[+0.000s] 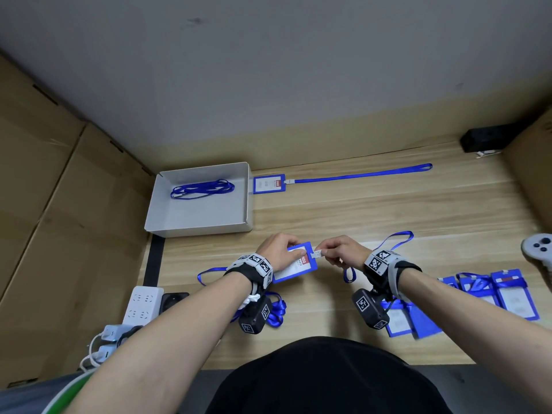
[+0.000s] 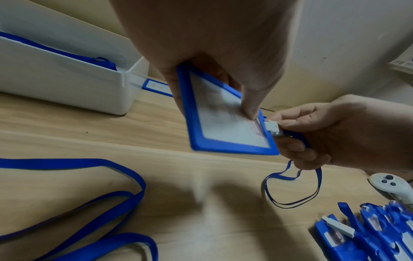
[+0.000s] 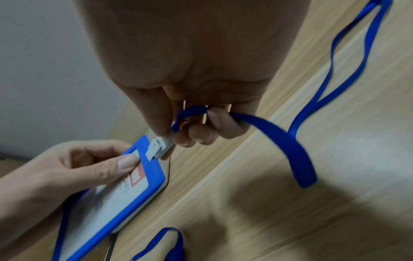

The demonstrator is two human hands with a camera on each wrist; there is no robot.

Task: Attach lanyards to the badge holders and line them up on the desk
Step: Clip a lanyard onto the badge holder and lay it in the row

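- badge holder is up off the desk, near the front edge, left hand pinching it with thumb on the face
- right hand is grasping the white clip right at the holder's slot, its lanyard trailing off right
- I'd keep the holder still and feed the clip straight in, don't twist the strap
- 1 finished badge already lies at the back beside the grey tray
- plenty of bare wood in front of it for the next row, holder pile crowds the right
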